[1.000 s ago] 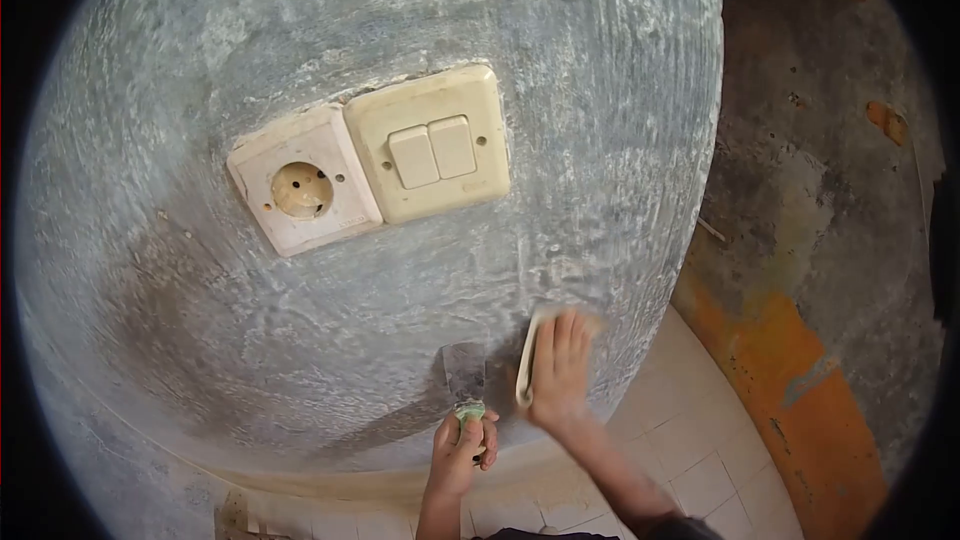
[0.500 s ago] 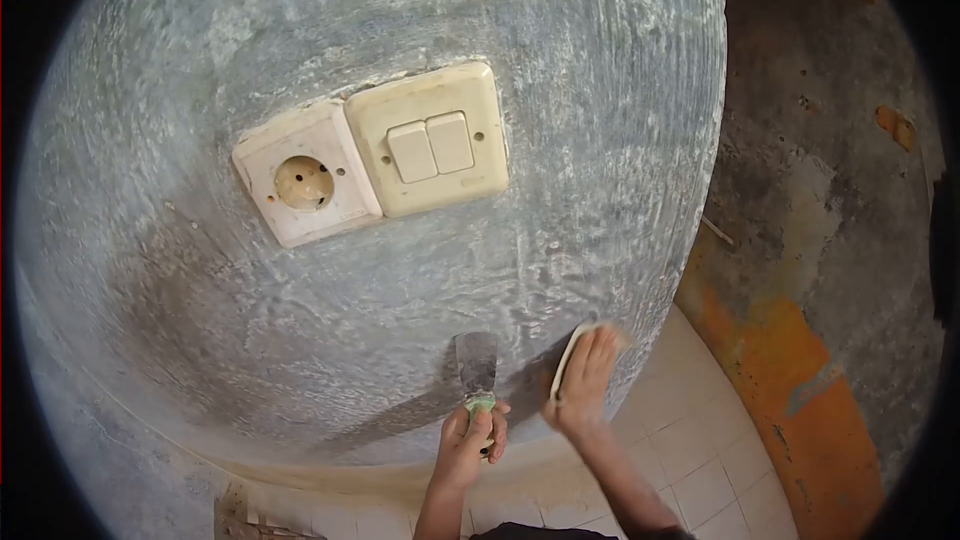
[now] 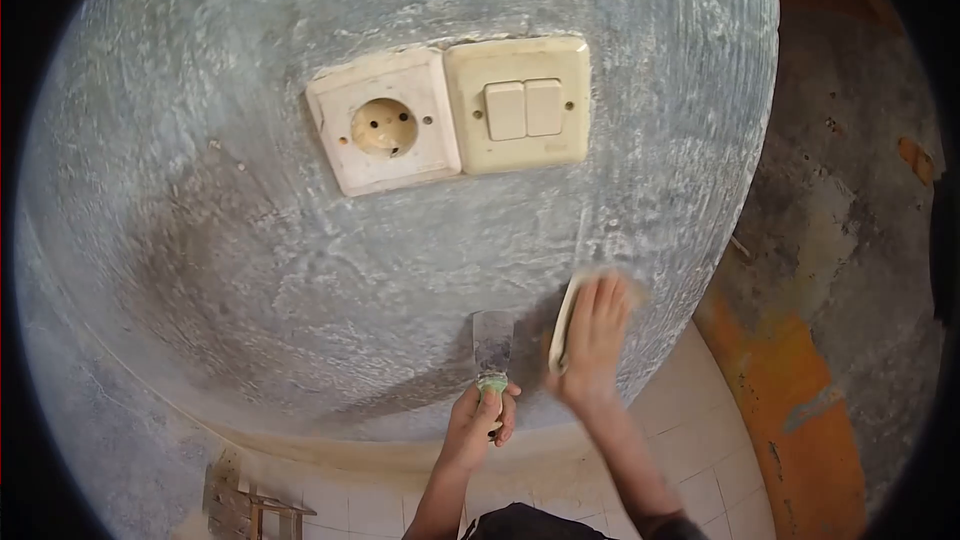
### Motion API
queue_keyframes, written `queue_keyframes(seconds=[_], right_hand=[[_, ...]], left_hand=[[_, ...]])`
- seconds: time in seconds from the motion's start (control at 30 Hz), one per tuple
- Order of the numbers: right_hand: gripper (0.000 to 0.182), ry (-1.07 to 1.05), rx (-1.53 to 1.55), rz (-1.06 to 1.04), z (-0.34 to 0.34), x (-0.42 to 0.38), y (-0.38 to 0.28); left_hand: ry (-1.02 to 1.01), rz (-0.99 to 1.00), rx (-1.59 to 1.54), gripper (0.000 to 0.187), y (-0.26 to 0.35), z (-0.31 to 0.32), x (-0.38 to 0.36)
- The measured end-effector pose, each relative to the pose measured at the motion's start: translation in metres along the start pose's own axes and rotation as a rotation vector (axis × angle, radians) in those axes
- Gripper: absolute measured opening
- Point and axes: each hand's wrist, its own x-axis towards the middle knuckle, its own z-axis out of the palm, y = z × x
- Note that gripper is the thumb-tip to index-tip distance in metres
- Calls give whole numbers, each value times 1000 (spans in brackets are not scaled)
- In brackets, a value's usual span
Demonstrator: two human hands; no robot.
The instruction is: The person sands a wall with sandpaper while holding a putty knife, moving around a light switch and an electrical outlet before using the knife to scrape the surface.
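My left hand [image 3: 480, 420] is closed around the green handle of a putty knife [image 3: 493, 342], whose wide metal blade points up in front of the grey wall [image 3: 400, 260]. To its right, my right hand [image 3: 597, 335] lies with its fingers over a pale, flat pad [image 3: 565, 325] against the wall, slightly blurred. The pad's left edge shows; the rest is hidden under the palm and fingers. Above both hands, a white wall socket [image 3: 384, 125] and a cream double light switch [image 3: 520, 108] sit side by side on the rough wall.
At the right the wall ends at a vertical edge, with a stained grey and orange surface [image 3: 800, 380] beyond it. Pale floor tiles [image 3: 700, 440] lie below. A small wooden stool [image 3: 275, 512] stands at the lower left.
My right hand has moved up the wall with the pad. The view has shifted, so the socket and switch sit further right and higher. My left hand still holds the putty knife.
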Motion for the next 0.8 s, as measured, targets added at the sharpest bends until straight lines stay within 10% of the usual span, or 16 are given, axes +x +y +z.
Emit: queue_keyframes(seconds=[0.13,0.33,0.5,0.8], right_hand=[[70,43,-62,-23,-39,99,-18],[67,-137,3,5,45,-52,-41],[64,-13,-13,-72,0,79,-80],[68,-51,-8,-38,86,-21,-151]], left_hand=[[-22,67,-99,53,3,-12,-4],[55,133,-175,55,4,-40,-19],[76,83,-290,51,18,-67,-38],[52,67,-182,55,53,-144,-61]])
